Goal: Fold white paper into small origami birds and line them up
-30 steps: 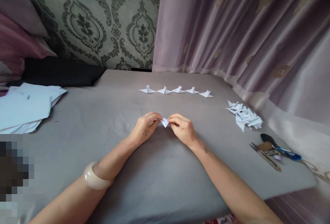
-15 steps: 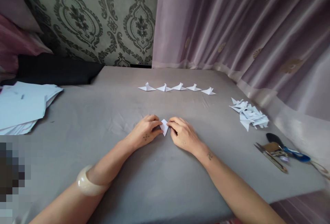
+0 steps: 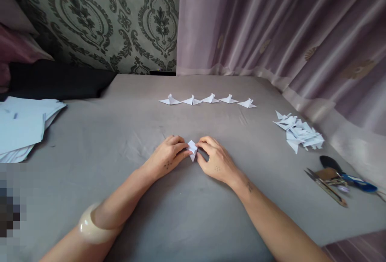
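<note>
A small folded white paper, diamond-shaped with a point towards me, lies between my hands above the grey cloth. My left hand, below a pale bangle on the forearm, pinches its left side between thumb and fingers. On the other side my right hand grips the right edge the same way. A crease or flap shows across the paper's middle; the fingertips cover its side corners. Beyond the hands stands a row of several folded paper birds.
At right lies a heap of folded white paper pieces. Nearer are scissors and a blue-and-black tool. A stack of white sheets is at left, beside a black cloth. A curtain hangs behind the grey-covered surface.
The paper between my fingers now shows a fold across its middle, and my right thumb has come to its lower edge. The view has shifted slightly and moved closer.
</note>
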### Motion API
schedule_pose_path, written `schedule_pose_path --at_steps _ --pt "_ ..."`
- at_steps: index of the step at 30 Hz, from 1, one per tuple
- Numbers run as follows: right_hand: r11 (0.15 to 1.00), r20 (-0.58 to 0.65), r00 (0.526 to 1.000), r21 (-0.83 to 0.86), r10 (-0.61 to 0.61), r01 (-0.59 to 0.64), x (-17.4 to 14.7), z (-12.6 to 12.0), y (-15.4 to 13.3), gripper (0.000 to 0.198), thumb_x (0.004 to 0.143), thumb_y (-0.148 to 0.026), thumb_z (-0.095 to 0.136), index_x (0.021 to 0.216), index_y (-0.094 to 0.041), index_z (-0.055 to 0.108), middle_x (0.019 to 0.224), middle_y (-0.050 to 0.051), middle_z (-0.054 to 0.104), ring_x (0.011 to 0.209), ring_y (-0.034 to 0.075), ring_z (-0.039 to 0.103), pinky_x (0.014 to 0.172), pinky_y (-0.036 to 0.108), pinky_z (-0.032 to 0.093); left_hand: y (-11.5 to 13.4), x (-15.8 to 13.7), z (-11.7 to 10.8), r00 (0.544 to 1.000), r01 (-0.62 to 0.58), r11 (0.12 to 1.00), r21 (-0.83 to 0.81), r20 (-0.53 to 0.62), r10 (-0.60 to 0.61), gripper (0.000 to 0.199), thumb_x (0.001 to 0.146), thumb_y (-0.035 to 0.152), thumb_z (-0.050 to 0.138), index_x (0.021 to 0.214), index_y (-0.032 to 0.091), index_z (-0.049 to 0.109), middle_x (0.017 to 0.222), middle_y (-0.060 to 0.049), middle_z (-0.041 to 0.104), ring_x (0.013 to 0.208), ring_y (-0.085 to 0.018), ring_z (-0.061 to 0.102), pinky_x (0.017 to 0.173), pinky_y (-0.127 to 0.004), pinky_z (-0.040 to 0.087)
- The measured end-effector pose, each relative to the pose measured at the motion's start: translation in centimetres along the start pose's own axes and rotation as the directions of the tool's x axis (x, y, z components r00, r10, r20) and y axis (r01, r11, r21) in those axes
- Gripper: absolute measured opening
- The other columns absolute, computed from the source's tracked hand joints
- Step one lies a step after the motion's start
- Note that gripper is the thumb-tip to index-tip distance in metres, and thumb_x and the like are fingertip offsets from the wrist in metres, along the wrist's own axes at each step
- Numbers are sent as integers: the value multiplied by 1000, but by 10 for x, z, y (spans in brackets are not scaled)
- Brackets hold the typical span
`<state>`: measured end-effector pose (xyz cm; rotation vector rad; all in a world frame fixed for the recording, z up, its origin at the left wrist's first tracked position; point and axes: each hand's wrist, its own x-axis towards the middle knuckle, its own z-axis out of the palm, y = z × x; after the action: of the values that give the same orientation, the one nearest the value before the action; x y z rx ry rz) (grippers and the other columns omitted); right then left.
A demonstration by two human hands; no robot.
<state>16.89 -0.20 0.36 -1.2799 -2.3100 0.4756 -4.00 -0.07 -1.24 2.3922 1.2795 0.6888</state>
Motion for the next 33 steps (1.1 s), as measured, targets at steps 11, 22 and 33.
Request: schedule_pose_path --at_steps 11,22,33 --pt "986 -20 997 -155 -70 66 3 4 3 22 95 -19 46 95 -22 68 100 6 65 88 19 60 77 31 46 3 -1 -2 976 188 979 -81 -93 -195 25 82 39 67 97 19 64 97 -7 61 85 -19 59 75 -32 51" --pt "996 18 998 59 67 -68 7 -1 3 21 88 -21 59 109 -22 57 105 5 62 87 17 60 74 28 49 8 -1 5 987 142 987 76 -88 -136 19 93 25 50 92 19 69 95 -7 63 86 -19 60 76 -30 50" --pt "990 24 994 86 106 -108 9 3 4 13 92 -25 53 93 -23 66 95 3 62 77 14 60 73 26 48 7 2 5 973 200 979 -34 -106 -203 18 91 26 53 86 21 69 87 -5 64 82 -18 61 73 -29 49"
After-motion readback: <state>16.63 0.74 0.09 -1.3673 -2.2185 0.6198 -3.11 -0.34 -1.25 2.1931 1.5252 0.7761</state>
